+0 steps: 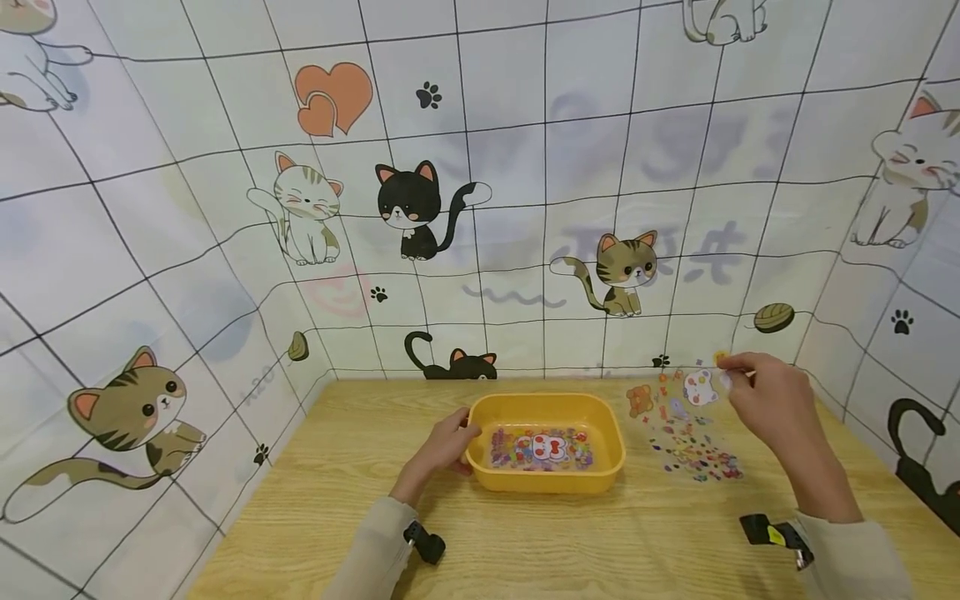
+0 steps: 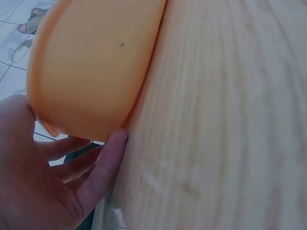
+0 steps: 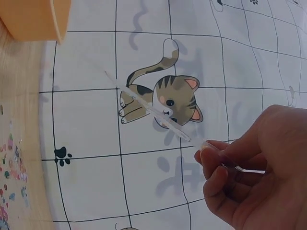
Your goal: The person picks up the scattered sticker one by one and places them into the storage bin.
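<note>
A yellow plastic basin (image 1: 546, 482) stands on the table. Inside it lie many small colorful pieces around a white cartoon face with a red bow (image 1: 549, 448). My left hand (image 1: 448, 442) holds the basin's left end, thumb at the rim and fingers against the outer wall. In the right wrist view my right hand (image 3: 247, 167) pinches a thin clear plastic piece (image 3: 148, 109), seen nearly edge-on. In the head view that see-through piece carries a white bear face (image 1: 701, 388) and a brown bear (image 1: 639, 401), raised right of the basin. Whether it is a sheet or a bag I cannot tell.
Small colorful bits (image 1: 701, 458) show to the right of the basin, seen also as scattered pieces (image 3: 9, 177) over the tabletop in the right wrist view. The wooden table (image 1: 360, 467) meets a cat-print curtain (image 1: 510, 208) at the back and sides.
</note>
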`<state>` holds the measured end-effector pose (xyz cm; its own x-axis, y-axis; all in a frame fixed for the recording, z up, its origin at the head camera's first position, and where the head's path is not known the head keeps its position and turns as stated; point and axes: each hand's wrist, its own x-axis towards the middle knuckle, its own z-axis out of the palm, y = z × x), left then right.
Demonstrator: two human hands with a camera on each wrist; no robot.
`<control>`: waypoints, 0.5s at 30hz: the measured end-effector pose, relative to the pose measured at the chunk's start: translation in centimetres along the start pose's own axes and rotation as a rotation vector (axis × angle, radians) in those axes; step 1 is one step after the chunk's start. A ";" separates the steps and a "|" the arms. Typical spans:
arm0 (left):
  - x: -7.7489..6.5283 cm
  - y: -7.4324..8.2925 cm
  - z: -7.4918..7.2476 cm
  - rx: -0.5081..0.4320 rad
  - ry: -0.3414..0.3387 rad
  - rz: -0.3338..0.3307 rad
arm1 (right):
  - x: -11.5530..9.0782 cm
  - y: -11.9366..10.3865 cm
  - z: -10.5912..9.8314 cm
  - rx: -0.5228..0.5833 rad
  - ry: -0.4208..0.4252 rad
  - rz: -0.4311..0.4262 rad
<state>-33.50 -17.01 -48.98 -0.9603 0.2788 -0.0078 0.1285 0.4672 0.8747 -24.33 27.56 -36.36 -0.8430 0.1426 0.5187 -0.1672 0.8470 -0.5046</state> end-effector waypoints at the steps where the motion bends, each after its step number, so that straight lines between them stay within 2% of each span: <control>1: 0.0 0.0 0.1 -0.001 0.000 0.000 | 0.0 -0.2 -0.1 0.001 0.011 -0.005; 7: 0.1 0.1 0.0 -0.006 0.006 0.000 | -0.1 -1.7 -0.2 0.030 0.049 -0.048; 15: 0.0 0.1 -0.1 0.003 0.004 -0.006 | 0.2 -4.2 1.5 0.082 0.028 -0.113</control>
<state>-33.50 -17.10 -48.86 -0.9621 0.2725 -0.0112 0.1234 0.4717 0.8731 -24.53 23.31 -35.20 -0.8021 0.0639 0.5937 -0.3026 0.8136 -0.4964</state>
